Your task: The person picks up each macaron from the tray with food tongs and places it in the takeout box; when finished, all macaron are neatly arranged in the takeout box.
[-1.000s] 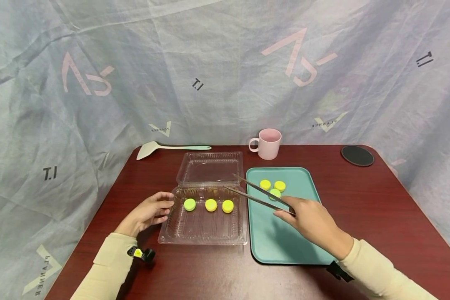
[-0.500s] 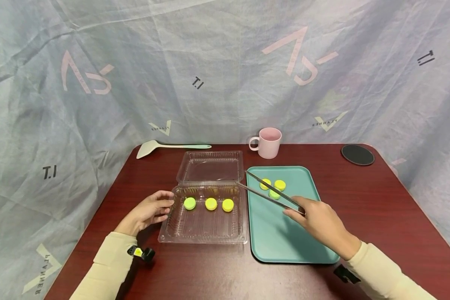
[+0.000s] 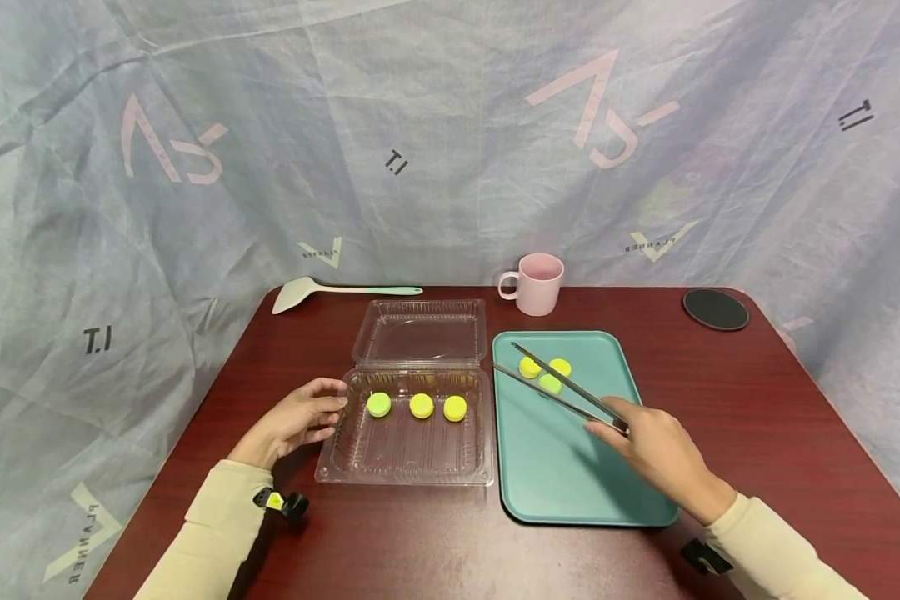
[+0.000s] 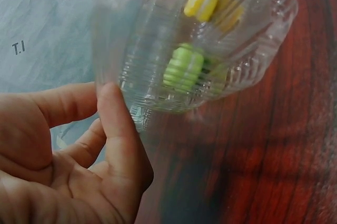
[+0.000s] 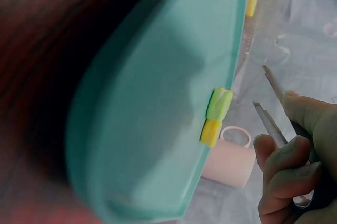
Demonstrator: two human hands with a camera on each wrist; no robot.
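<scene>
My left hand [image 3: 300,421] pinches the left rim of a clear plastic clamshell box [image 3: 405,478], its lid folded back. Inside sit one green macaron [image 3: 378,405] and two yellow macarons [image 3: 421,406]. My right hand [image 3: 663,454] grips metal tongs [image 5: 270,123], whose arms stand apart with nothing between the tips. The tongs extend over the upper part of a teal tray [image 3: 555,483]. On that tray lie two yellow macarons [image 3: 560,367] and a green macaron [image 3: 550,384], grouped together and partly behind the tongs in the head view.
Behind the tray stands a pink mug [image 3: 538,285]. A white spatula [image 3: 296,293] with a mint handle lies along the table's back edge. At the back right rests a black round coaster [image 3: 716,309]. A printed grey cloth [image 3: 450,150] hangs behind the table.
My right hand has moved right with the tongs, their tips passing from above the box to over the tray near the macarons. My left hand stays at the box rim.
</scene>
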